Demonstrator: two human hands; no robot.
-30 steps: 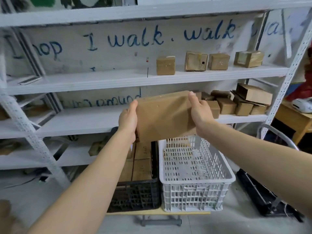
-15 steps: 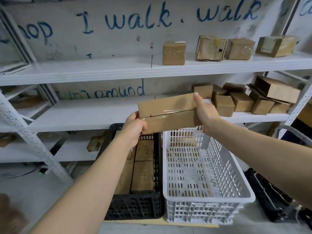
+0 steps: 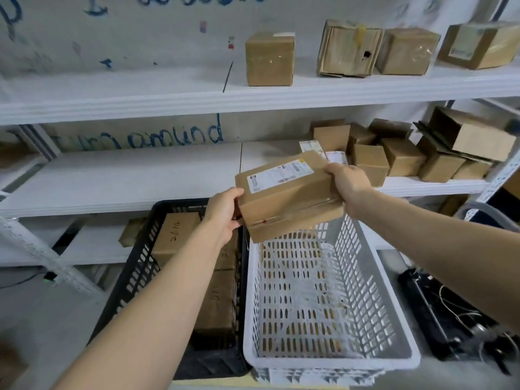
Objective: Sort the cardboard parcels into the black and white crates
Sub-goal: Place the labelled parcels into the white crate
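Fingers [image 3: 237,192] grip labelled, taped brown parcel [image 3: 289,198], tilted.

You are standing in a storeroom or small parcel warehouse. In front of you there is a white metal shelving rack [image 3: 253,94] with perforated uprights, and its boards carry many small brown cardboard boxes [image 3: 269,59], some with tape and some dented. Under the rack, on a grey concrete floor [image 3: 42,319], you see a black plastic lattice crate [image 3: 135,271] and a white plastic lattice crate [image 3: 365,277] side by side. The wall behind shows rough blue hand-painted letters [image 3: 140,136].
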